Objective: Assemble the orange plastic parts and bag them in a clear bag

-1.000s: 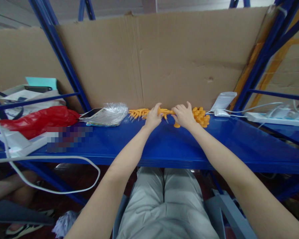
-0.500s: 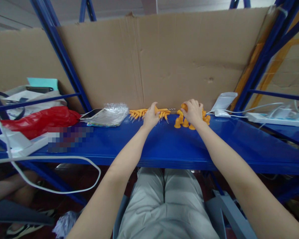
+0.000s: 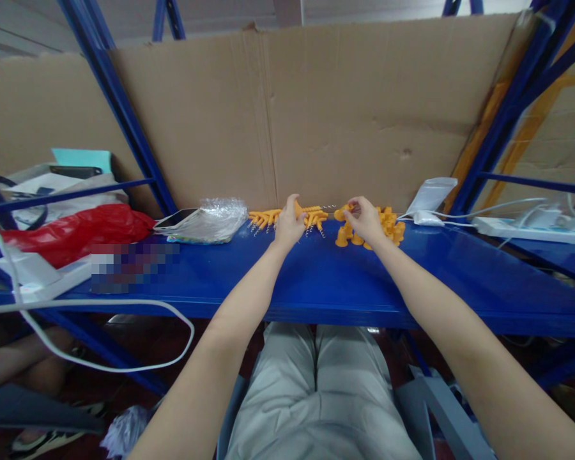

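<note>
On the blue shelf, my left hand [image 3: 290, 225] is curled with its thumb and fingers around an orange piece [image 3: 298, 208], only partly visible. Under and beside that hand runs a row of orange corkscrew-like pieces [image 3: 263, 218] with thin metal spirals. My right hand [image 3: 365, 220] pinches a small orange flared piece [image 3: 340, 214] by its fingertips. Just below and right of this hand, several orange flared pieces [image 3: 342, 235] form a cluster, some standing on their wide ends. The right hand hides part of the cluster.
A clear plastic bag [image 3: 223, 220] and a phone-like device [image 3: 176, 219] lie to the left, near a red bag [image 3: 86, 233]. White cables and a power strip [image 3: 531, 230] are at right. Cardboard [image 3: 335, 115] stands behind. A white cable loop [image 3: 191, 332] hangs over the front edge.
My right hand has shifted slightly left off the cluster, bringing a flared orange piece out in its fingertips. More of the cluster shows. My left hand has hardly moved.
</note>
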Tool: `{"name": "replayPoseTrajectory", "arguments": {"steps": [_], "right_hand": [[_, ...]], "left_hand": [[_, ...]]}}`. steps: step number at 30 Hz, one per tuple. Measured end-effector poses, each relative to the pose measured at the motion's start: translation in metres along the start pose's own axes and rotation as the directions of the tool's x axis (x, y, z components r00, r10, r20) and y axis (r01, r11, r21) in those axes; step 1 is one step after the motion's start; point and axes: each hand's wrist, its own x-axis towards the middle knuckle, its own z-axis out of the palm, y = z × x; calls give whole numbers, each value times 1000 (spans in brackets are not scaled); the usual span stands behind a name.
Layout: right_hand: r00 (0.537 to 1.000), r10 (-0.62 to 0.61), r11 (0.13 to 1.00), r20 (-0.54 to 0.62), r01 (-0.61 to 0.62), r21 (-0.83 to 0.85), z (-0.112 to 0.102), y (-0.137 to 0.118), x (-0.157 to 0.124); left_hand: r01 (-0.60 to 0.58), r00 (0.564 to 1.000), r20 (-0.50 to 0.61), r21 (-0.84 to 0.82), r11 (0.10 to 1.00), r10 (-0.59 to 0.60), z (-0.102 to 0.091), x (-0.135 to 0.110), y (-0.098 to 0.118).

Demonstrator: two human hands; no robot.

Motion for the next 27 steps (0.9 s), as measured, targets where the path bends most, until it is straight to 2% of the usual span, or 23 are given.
{"name": "replayPoseTrajectory", "arguments": {"steps": [5, 11, 14, 17, 22, 27], "right_hand": [[996, -6, 1000, 94, 6, -5, 16, -7, -6], [960, 34, 983, 277, 18, -182, 23, -12, -10], [930, 84, 958, 359, 23, -285, 22, -16, -12], [912, 159, 937, 379, -18, -349, 21, -19, -12], [872, 234, 920, 431, -55, -388, 14, -18, -8], [828, 251, 915, 501, -33, -403, 2, -11, -8]], "left_hand": [[13, 1000, 8, 10, 1000, -13, -1, 0, 2], [3, 1000, 2, 4, 1000, -3, -1, 0, 1], [-4, 1000, -7, 1, 1000, 4, 0, 0, -1], [9, 1000, -2, 8, 1000, -9, 0, 0, 0], [34, 999, 19, 14, 999, -34, -1, -1, 2], [25, 1000, 15, 12, 1000, -25, 0, -1, 2]]}}
